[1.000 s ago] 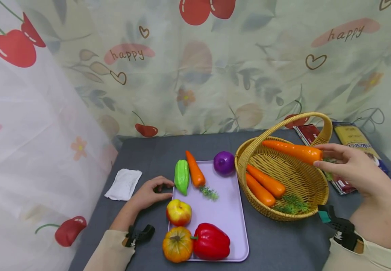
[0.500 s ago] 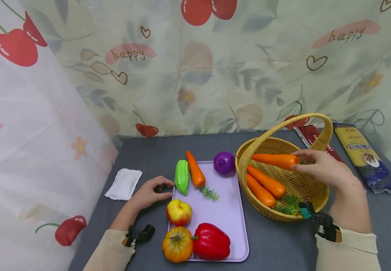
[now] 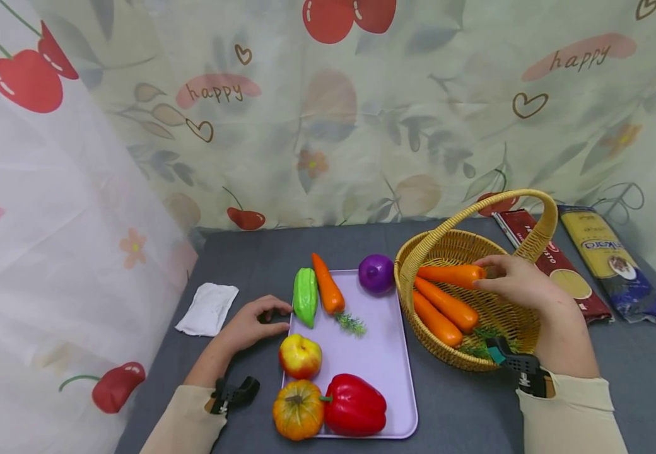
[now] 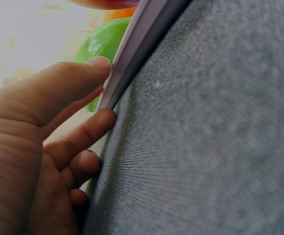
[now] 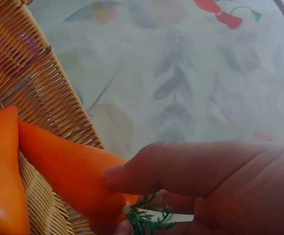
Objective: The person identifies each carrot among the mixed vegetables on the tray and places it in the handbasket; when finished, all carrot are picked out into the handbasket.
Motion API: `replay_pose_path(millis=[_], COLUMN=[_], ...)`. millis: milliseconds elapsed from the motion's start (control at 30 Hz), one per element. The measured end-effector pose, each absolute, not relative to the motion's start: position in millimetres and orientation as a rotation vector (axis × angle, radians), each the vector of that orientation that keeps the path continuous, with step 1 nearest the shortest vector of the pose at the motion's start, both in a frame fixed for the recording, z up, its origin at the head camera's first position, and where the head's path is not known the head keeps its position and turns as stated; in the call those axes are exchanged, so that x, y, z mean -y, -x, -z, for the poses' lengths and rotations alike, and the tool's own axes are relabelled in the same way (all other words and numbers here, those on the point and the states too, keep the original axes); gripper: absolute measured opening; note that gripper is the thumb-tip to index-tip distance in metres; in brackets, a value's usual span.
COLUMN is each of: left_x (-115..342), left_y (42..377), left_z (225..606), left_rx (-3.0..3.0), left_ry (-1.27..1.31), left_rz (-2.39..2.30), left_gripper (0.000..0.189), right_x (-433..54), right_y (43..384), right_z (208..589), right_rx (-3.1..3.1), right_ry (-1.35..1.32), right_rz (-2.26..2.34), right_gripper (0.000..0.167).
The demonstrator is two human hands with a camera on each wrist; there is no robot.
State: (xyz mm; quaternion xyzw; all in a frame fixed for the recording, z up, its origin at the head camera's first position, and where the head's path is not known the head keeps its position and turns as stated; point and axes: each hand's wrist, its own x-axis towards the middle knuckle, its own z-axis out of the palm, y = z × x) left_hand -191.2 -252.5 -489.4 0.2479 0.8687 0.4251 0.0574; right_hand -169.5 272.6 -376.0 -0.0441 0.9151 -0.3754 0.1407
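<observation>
My right hand (image 3: 512,280) pinches the thick end of a carrot (image 3: 451,275) inside the wicker basket (image 3: 532,334). In the right wrist view, thumb and fingers sit on both sides of this carrot (image 5: 73,171), its green top (image 5: 149,215) beside them. Two more carrots (image 3: 447,306) lie next to it in the basket. At the left edge of the lilac tray (image 3: 376,372) my left hand (image 3: 254,325) rests with relaxed fingers, thumb tip right at the rim in the left wrist view. Close to that hand lie a green ridged vegetable (image 3: 305,296) and a yellow-red apple (image 3: 300,356).
The tray also bears a carrot (image 3: 328,285), a purple onion-like ball (image 3: 376,274), a red bell pepper (image 3: 356,405) and a small pumpkin (image 3: 298,410). A white folded cloth (image 3: 207,309) lies left. Red (image 3: 566,277) and yellow-blue (image 3: 617,258) food packets lie right, behind the tall basket handle (image 3: 464,214).
My right hand has moved left and down with the carrot, from above the basket's right rim to beside the other carrots inside. The left hand has stayed at the tray's edge.
</observation>
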Motion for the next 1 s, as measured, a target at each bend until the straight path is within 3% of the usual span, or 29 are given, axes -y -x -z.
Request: replay_pose_path(millis=[133, 333, 1000], left_x=[254.5, 242.6, 240.4], left_y=[192.8, 176.7, 173.2], left_z=[490.2, 460.6, 454.9], left_rx=[-2.618, -2.608, -2.605], left_ry=[-0.757, -0.743, -0.748], left_rz=[-1.291, -1.309, -1.32], left_gripper=[0.031, 0.03, 0.03], right_x=[-274.9, -276.6, -276.3], right_y=[171.6, 173.1, 164.0], right_z=[379.8, 383.9, 375.5], right_rx=[-2.615, -2.567, -2.503], right_ry=[0.126, 0.129, 0.06], right_rz=[1.072, 1.069, 1.027], right_gripper=[0.056, 0.051, 0.06])
